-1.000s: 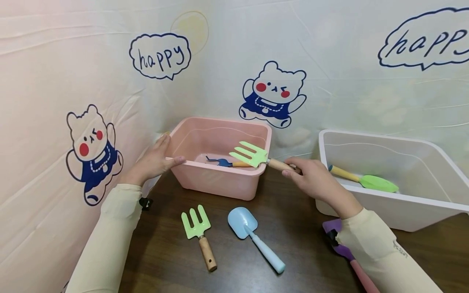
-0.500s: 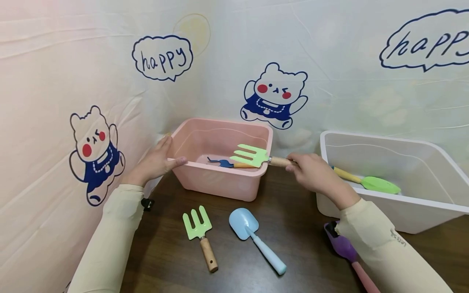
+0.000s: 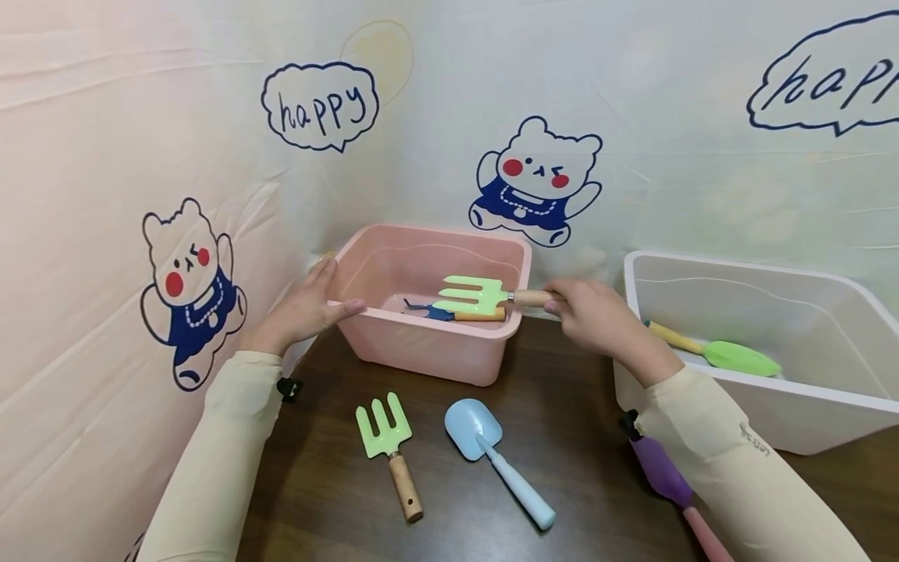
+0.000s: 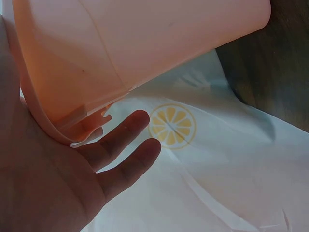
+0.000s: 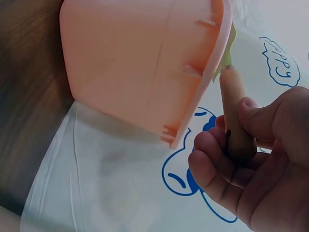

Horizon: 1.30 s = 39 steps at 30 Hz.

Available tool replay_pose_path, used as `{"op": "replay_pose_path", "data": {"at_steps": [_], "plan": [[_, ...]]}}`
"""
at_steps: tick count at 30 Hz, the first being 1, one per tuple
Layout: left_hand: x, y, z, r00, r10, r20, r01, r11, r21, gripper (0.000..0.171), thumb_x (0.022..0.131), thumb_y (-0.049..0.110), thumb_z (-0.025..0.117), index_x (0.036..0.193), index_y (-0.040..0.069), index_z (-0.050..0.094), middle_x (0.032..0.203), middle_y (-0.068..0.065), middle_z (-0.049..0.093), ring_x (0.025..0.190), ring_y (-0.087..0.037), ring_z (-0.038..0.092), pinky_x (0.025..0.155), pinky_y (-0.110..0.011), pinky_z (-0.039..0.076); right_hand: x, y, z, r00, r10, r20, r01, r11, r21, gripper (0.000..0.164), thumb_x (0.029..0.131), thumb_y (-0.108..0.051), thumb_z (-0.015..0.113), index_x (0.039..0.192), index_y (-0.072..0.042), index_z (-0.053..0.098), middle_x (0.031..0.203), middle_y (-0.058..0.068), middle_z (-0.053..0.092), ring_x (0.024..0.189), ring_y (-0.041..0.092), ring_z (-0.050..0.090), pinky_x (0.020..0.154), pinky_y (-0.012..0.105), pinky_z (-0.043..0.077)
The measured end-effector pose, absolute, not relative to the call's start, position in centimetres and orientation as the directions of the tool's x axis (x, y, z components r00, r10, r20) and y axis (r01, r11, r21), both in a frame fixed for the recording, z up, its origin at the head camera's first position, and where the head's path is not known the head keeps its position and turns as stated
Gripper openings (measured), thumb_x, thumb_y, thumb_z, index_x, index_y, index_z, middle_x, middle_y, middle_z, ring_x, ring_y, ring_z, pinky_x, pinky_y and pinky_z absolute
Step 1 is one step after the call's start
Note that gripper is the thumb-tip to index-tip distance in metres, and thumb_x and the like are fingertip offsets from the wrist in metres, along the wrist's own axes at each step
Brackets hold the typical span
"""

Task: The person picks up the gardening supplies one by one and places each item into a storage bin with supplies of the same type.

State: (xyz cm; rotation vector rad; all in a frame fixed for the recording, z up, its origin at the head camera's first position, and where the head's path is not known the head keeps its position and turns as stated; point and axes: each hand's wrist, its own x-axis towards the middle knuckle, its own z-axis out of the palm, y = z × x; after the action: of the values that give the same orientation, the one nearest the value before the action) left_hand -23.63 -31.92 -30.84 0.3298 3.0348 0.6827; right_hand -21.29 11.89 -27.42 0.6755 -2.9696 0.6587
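Observation:
In the head view, my right hand (image 3: 597,324) grips the wooden handle (image 5: 232,106) of a green hand fork (image 3: 477,295), whose tines reach over the right end of the pink bin (image 3: 421,351). My left hand (image 3: 302,308) rests at the bin's left front corner, thumb across the rim. In the left wrist view, two of its fingers (image 4: 130,166) extend loosely beside the bin wall. Inside the pink bin lies a small blue-headed garden tool (image 3: 441,313) with an orange handle, partly covered by the fork in the head view.
A second green hand fork (image 3: 389,453) and a light blue trowel (image 3: 495,460) lie on the dark table (image 3: 309,499). To the right, a white bin (image 3: 730,398) holds a green trowel (image 3: 740,357). A purple trowel (image 3: 663,472) lies partly beneath my right forearm.
The hand fork in my right hand has levelled out and shifted slightly farther in over the pink bin. My left hand stays at the bin's corner. The head view has shifted slightly.

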Motion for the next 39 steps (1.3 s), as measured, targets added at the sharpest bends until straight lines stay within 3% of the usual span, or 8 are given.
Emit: {"op": "replay_pose_path", "data": {"at_steps": [11, 22, 29, 39], "plan": [[-23.8, -32.0, -31.0, -0.978, 0.203, 0.038, 0.200, 0.881, 0.429, 0.109, 0.094, 0.058, 0.063, 0.160, -0.002, 0.000, 0.166, -0.024, -0.001, 0.149, -0.048, 0.009, 0.116, -0.061, 0.014, -22.4, 10.7, -26.5, -0.887, -0.429, 0.170, -0.460, 0.787, -0.412, 0.021, 0.101, -0.011, 0.060, 0.118, 0.000, 0.066, 0.093, 0.013, 0.064, 0.082, 0.030, 0.056, 0.075, 0.043, 0.048], [-23.9, -31.9, -31.0, -0.983, 0.185, 0.020, 0.174, 0.874, 0.454, 0.111, 0.093, 0.060, 0.064, 0.160, 0.001, -0.002, 0.167, -0.022, -0.002, 0.149, -0.047, 0.008, 0.116, -0.062, 0.014, -23.7, 8.9, -25.9, -0.907, -0.393, 0.154, -0.420, 0.805, -0.419, 0.022, 0.103, -0.016, 0.059, 0.121, -0.005, 0.065, 0.094, 0.011, 0.063, 0.083, 0.028, 0.056, 0.070, 0.038, 0.048], [-23.9, -32.0, -31.1, -0.983, 0.179, 0.036, 0.175, 0.870, 0.462, 0.112, 0.092, 0.059, 0.066, 0.160, 0.001, -0.001, 0.167, -0.021, 0.000, 0.149, -0.046, 0.009, 0.116, -0.062, 0.014, -24.6, 7.3, -25.3, -0.908, -0.397, 0.136, -0.416, 0.804, -0.425, 0.029, 0.102, -0.015, 0.061, 0.130, -0.008, 0.064, 0.107, 0.010, 0.065, 0.093, 0.028, 0.056, 0.081, 0.040, 0.052], [-23.8, -31.9, -31.1, -0.981, 0.187, 0.047, 0.187, 0.871, 0.455, 0.112, 0.092, 0.060, 0.065, 0.160, 0.000, 0.001, 0.166, -0.022, 0.001, 0.150, -0.046, 0.010, 0.116, -0.061, 0.014, -25.4, 5.5, -25.6, -0.913, -0.389, 0.123, -0.401, 0.800, -0.446, 0.030, 0.103, -0.015, 0.059, 0.132, -0.010, 0.061, 0.108, 0.008, 0.061, 0.094, 0.027, 0.055, 0.081, 0.038, 0.052]]}}
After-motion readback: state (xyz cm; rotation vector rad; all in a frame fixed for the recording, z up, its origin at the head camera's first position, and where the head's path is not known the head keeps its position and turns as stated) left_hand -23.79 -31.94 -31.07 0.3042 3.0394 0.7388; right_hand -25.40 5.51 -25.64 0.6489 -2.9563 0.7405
